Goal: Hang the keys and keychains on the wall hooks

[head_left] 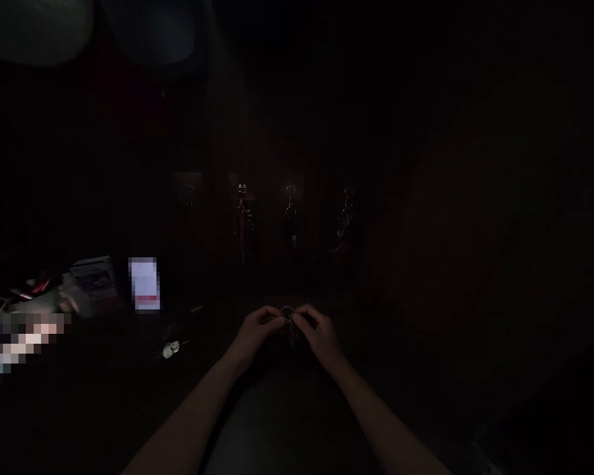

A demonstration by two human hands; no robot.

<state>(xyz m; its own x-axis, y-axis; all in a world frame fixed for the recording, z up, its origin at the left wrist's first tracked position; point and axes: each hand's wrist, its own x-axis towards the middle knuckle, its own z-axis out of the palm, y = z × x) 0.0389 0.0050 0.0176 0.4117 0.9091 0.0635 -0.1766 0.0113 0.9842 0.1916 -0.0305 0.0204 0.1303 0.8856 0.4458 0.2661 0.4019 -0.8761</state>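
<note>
In the dim light my left hand (258, 328) and my right hand (318, 330) meet low in the middle of the head view. Both are closed, fingertips pinching opposite sides of a small metal key ring (287, 309). Something dark with a faint shine, perhaps keys, hangs from the ring between the thumbs; its details are lost in shadow. To the left of my left hand lies a key (171, 349) with a pale head. A small yellowish piece (197, 309), too dark to name, is a little beyond it.
Metal hooks (242, 189) line the dark surface ahead; several hold bunches of keys (345, 224). At left are a lit, blurred-out screen or card (145, 284), a box (94, 284) and a cluttered pile (30, 310). Pale rounded shapes (153, 30) hang at upper left.
</note>
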